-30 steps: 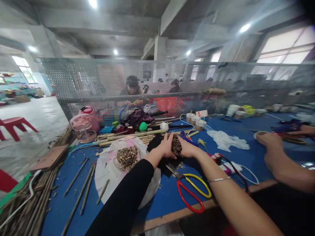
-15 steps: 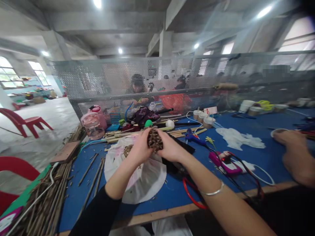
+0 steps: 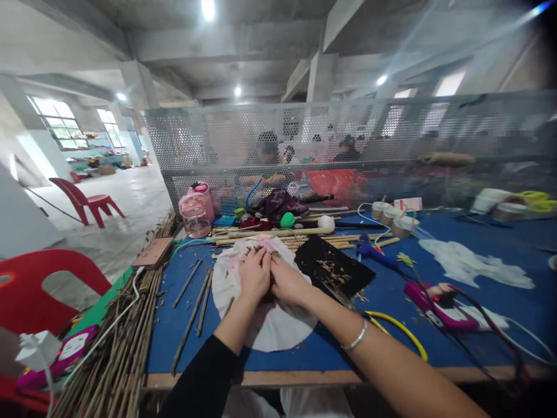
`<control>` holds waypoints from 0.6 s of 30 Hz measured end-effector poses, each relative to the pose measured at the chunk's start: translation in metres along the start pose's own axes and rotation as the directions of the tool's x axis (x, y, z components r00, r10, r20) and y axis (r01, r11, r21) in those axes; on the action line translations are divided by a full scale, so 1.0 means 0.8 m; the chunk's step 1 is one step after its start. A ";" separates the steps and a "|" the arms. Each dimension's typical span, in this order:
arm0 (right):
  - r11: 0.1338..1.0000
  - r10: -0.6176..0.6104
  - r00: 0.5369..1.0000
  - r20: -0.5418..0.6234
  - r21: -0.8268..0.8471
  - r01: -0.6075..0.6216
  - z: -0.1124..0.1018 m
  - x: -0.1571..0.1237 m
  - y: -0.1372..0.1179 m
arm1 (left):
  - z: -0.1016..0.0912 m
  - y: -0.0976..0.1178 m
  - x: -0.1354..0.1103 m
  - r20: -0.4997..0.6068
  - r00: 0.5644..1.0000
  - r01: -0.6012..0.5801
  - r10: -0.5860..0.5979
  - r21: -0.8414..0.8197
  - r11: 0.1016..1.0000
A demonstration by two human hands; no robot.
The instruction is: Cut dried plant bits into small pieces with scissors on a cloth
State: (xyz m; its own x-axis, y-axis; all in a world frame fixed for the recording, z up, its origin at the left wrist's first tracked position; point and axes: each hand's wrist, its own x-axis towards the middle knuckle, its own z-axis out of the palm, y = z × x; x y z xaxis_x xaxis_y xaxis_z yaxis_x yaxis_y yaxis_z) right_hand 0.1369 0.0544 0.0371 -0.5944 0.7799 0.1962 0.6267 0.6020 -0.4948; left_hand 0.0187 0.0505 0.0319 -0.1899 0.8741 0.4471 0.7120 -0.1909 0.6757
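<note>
Two bare hands meet over a white cloth disc on a blue-topped counter. The left hand [image 3: 255,276], below a black sleeve, lies palm down with its fingers close together; the right hand [image 3: 287,281], a silver bangle [image 3: 357,337] behind its wrist, presses against it. Small brown chips [image 3: 249,251] show around their fingertips, heaped on the white cloth [image 3: 278,331]. The palms are hidden, so I cannot tell whether either hand pinches any chips.

Just right of the cloth, a black sheet [image 3: 308,251] carries a scatter of loose bits. Scissors, partly covered by the right forearm, show a yellow handle [image 3: 402,331] nearer the edge of the counter [image 3: 391,284]. Beyond the sheet lies a blue glue gun [image 3: 373,252], with a purple power strip [image 3: 461,316] further right. Thin dark sticks [image 3: 191,322] rest left of the cloth, and pale canes [image 3: 278,233] lie behind it. Across the back, a perforated metal screen [image 3: 191,139] stands before another person [image 3: 267,151].
</note>
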 end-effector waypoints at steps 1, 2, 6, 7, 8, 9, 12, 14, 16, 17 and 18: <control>1.000 -0.003 1.000 0.012 0.012 0.003 0.001 0.004 0.006 | 0.007 -0.002 0.002 0.034 0.999 0.004 -0.006 0.034 0.999; 1.000 -0.009 1.000 0.026 0.023 0.009 0.001 0.009 0.012 | 0.013 -0.005 0.004 0.056 0.998 0.013 -0.017 0.070 0.997; 0.990 -0.070 0.990 0.121 0.134 0.054 -0.014 0.021 0.021 | 0.021 -0.018 0.009 0.090 0.995 0.022 -0.036 0.155 0.988; 0.985 -0.085 0.984 0.155 0.162 0.059 -0.023 0.018 0.020 | 0.021 -0.020 0.009 0.100 0.995 0.014 -0.029 0.150 0.989; 0.983 -0.085 0.981 0.176 0.174 0.055 -0.033 0.010 0.018 | 0.020 -0.022 0.010 0.110 0.994 0.005 -0.020 0.139 0.990; 0.985 -0.070 0.981 0.182 0.167 0.039 -0.044 -0.002 0.017 | 0.019 -0.024 0.011 0.117 0.993 -0.005 -0.010 0.125 0.992; 0.995 0.098 0.993 0.072 0.016 -0.099 -0.072 -0.068 0.022 | 0.016 -0.028 0.011 0.136 0.991 -0.026 0.015 0.080 0.996; 0.950 0.282 0.959 -0.030 -0.129 -0.283 -0.079 -0.125 0.034 | 0.016 -0.031 0.011 0.136 0.991 -0.023 0.016 0.047 0.999; 0.844 0.473 0.875 -0.100 -0.236 -0.482 -0.077 -0.175 0.049 | 0.015 -0.033 0.011 0.137 0.990 -0.017 0.015 0.011 1.000; 0.823 0.506 0.853 -0.127 -0.225 -0.521 -0.074 -0.195 0.056 | 0.014 -0.034 0.011 0.140 0.990 -0.016 0.016 -0.006 1.000; 0.829 0.504 0.851 -0.147 -0.193 -0.525 -0.072 -0.210 0.063 | 0.013 -0.034 0.010 0.143 0.990 -0.016 0.019 -0.021 1.000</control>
State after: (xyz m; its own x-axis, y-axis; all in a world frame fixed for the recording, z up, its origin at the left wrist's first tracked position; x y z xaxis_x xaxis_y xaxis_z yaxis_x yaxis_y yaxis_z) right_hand 0.2976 -0.0364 0.0276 -0.1156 0.9924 0.0420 0.9286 0.1230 -0.3501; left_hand 0.0048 0.0676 0.0108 -0.0775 0.9253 0.3713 0.7010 -0.2142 0.6802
